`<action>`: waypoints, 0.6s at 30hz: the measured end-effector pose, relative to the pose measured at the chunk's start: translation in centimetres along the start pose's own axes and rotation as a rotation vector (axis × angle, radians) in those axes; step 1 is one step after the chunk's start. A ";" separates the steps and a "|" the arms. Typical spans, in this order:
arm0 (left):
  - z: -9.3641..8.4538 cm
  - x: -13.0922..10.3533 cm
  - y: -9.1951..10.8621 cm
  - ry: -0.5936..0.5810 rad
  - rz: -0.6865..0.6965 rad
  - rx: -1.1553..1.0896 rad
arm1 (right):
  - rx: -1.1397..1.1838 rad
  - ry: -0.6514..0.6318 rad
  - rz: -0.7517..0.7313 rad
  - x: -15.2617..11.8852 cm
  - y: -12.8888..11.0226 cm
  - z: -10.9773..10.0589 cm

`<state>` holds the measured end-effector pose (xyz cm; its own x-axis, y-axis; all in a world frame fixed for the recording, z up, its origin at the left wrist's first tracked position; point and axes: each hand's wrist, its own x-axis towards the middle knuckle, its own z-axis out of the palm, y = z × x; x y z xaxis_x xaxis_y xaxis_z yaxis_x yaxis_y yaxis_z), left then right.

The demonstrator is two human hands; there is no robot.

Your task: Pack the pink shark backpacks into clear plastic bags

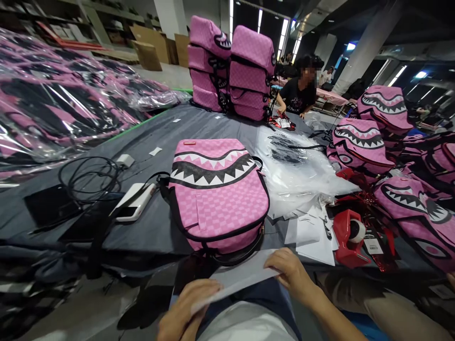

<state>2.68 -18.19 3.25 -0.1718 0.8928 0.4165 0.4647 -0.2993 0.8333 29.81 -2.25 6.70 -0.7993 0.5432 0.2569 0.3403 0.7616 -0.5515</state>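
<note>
A translucent white sheet [241, 275] is stretched between my two hands, just in front of the table edge. My left hand [190, 303] pinches its left end, and my right hand [289, 274] grips the upper right end. Beyond the sheet a pink checkered backpack [227, 203] with a black and white shark-mouth print lies on the grey-covered table [159, 239]. Right of the backpack is a pile of clear plastic bags [302, 175], with white papers [314, 237] nearer the edge.
A red tape dispenser [346, 239] stands at the right near more pink backpacks [408, 199]. Stacked backpacks [249, 71] rise at the back, near a person [298, 92]. At left are a white power bank [135, 202], cables [90, 177] and plastic-wrapped backpacks [60, 104].
</note>
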 end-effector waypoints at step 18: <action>3.0 5.4 -2.9 0.468 -0.573 -0.205 | 0.101 -0.104 -0.078 4.0 3.5 -0.3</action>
<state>2.98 -11.49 1.98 -0.7085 0.7052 -0.0287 0.0295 0.0702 0.9971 27.98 2.69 6.06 -0.8701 0.4404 0.2213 0.2281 0.7578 -0.6114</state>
